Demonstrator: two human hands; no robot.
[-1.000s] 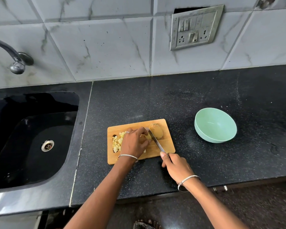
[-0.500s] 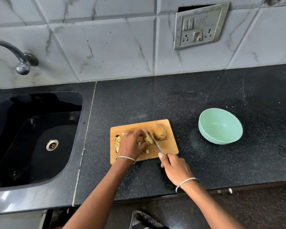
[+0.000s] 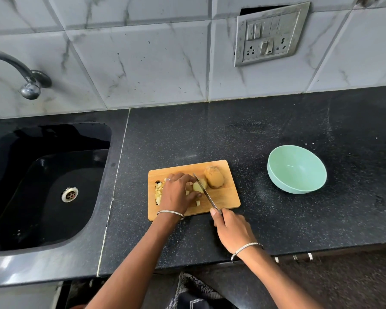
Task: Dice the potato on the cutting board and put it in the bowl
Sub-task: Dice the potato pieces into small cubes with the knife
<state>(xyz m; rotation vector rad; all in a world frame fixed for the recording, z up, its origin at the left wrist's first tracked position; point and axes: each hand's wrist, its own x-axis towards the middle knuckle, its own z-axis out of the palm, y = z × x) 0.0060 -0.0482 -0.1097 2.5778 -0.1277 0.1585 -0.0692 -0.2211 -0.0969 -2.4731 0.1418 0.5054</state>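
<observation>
A small wooden cutting board (image 3: 223,197) lies on the black counter. On its far right sits an uncut brown potato half (image 3: 214,179). My left hand (image 3: 176,194) curls over a pale cut potato piece (image 3: 197,186) in the board's middle and holds it down. My right hand (image 3: 231,228) grips the handle of a knife (image 3: 204,191) at the board's near edge; the blade slants across the piece beside my left fingers. Diced potato cubes (image 3: 158,192) lie at the board's left, partly hidden by my left hand. The mint-green bowl (image 3: 296,169) stands to the right, nothing in it.
A black sink (image 3: 42,186) with a metal drain fills the left side, and a tap (image 3: 29,83) juts out above it. Tiled wall with a switch plate (image 3: 271,34) rises behind. The counter's front edge runs just behind my wrists.
The knife blade has shifted slightly along the cut piece, and my left hand has kept its hold. The camera has moved a little; bowl and board stay put.
</observation>
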